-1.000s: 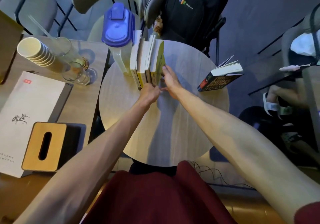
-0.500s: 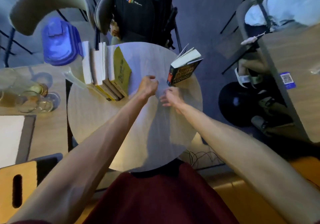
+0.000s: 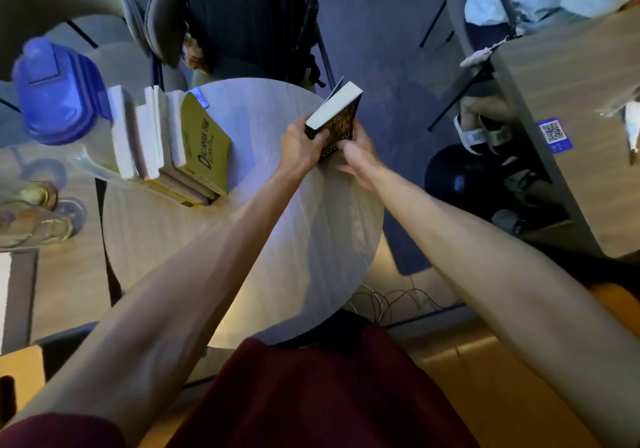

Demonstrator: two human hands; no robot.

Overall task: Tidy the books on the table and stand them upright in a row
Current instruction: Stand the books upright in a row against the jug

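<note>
Several pale and yellow books (image 3: 166,142) stand upright in a row at the back left of the round table (image 3: 263,239), the yellow-covered one (image 3: 206,146) on the right end. A dark-covered book (image 3: 337,115) with white page edges is held at the table's far right edge. My left hand (image 3: 299,144) grips its left side and my right hand (image 3: 358,151) grips its lower right corner. The book is tilted, with its top pointing away from me.
A jug with a blue lid (image 3: 55,97) stands just left of the book row. Glasses (image 3: 31,212) sit on the adjoining table at left. A chair with a black backpack (image 3: 242,14) is behind the round table. Another person's sandalled feet (image 3: 485,132) are at right.
Both hands left the book row and moved right to the dark book. They have taken hold of it and tilted it up. The camera view swung right.
</note>
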